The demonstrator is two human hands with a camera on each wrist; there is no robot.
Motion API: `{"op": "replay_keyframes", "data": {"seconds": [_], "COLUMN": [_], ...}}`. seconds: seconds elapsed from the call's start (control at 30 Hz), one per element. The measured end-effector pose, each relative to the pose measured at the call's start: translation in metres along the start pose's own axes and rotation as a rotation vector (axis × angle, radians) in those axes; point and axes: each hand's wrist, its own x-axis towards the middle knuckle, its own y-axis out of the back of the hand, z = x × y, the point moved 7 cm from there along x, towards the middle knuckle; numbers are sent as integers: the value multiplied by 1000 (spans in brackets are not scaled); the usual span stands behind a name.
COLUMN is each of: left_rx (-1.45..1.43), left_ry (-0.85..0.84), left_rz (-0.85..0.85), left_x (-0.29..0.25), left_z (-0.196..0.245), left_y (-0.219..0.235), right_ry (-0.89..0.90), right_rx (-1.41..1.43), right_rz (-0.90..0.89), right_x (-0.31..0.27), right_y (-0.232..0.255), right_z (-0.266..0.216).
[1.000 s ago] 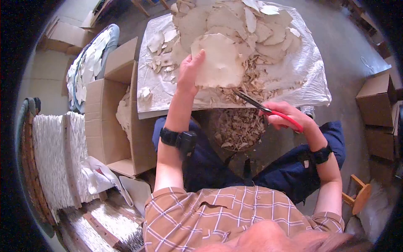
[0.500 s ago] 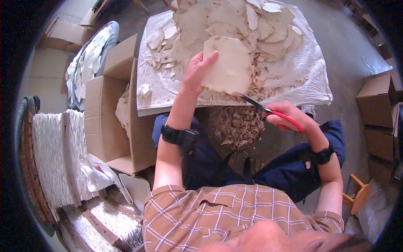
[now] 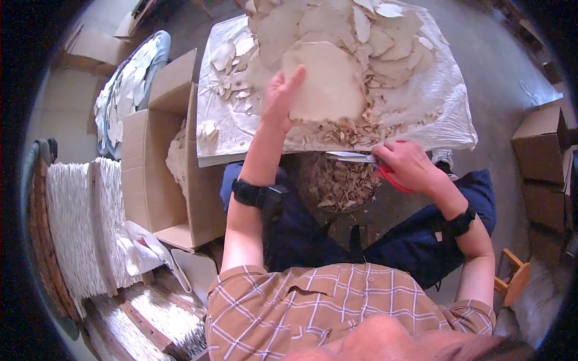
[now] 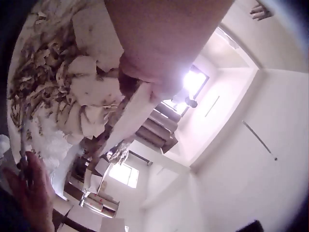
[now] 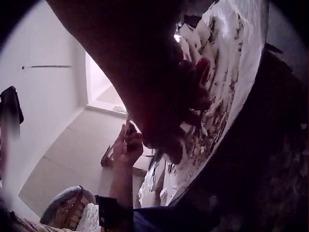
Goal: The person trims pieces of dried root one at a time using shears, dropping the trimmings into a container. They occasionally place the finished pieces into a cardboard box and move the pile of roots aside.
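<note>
My left hand (image 3: 280, 96) grips the left edge of a flat, cream-coloured sheet (image 3: 330, 84), thumb on top, over the near part of a cloth-covered table (image 3: 442, 129). The left wrist view shows that sheet (image 4: 128, 116) nearly edge-on, tilted, in the fingers. My right hand (image 3: 409, 165) holds red-handled scissors (image 3: 352, 157) at the table's near edge, their blades pointing left and apart from the sheet. Right below the sheet lie brown-edged trimmings (image 3: 343, 135). In the right wrist view, the right hand (image 5: 169, 130) is mostly in shadow.
Large pale sheets (image 3: 319, 27) are heaped at the table's back. Beneath its near edge, between the knees, a round container holds scraps (image 3: 340, 186). An open cardboard box (image 3: 137, 174) stands left; more boxes (image 3: 539, 138) stand right. A wooden stool (image 3: 516, 280) is at lower right.
The scissors have dropped away from the sheet's lower edge to the table edge, blades swung level and now catching light. The sheet shifted right, then slightly back up, and shows a different outline.
</note>
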Motion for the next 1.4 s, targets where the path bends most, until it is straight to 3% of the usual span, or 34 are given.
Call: {"op": "replay_keyframes", "data": {"seconds": [0.07, 0.13, 0.2, 0.3, 0.43, 0.5, 0.73, 0.9, 1.23, 1.3, 1.4], "left_rx": [-85, -393, -447, -488, -364, -366, -294, -299, -331, -341, -322], "left_ry": [-45, -162, -142, -127, -142, -136, -105, -108, -90, -91, -106], "left_rz": [74, 110, 89, 42, 23, 36, 83, 14, 49, 47, 77], "left_x": [3, 5, 6, 4, 0, -3, -11, -18, -19, -20, -18], "left_z": [6, 11, 8, 0, -3, -4, -16, -15, -20, -19, -17], "left_y": [6, 10, 11, 7, -1, -5, -14, -27, -19, -20, -15], "right_ry": [-46, -94, -364, -520, -490, -353, -407, -366, -370, -518, -525], "right_rx": [27, 44, 373, 512, 418, 279, 274, 235, 394, 520, 383], "right_rz": [91, 184, 253, 324, 376, 530, 517, 581, 562, 439, 407], "right_x": [-2, -4, -7, -7, -3, -2, -1, -1, 1, 3, 5], "right_y": [4, 17, 25, 29, 39, 47, 48, 48, 32, 20, 12], "right_z": [10, 16, 34, 47, 43, 34, 31, 33, 29, 36, 45]}}
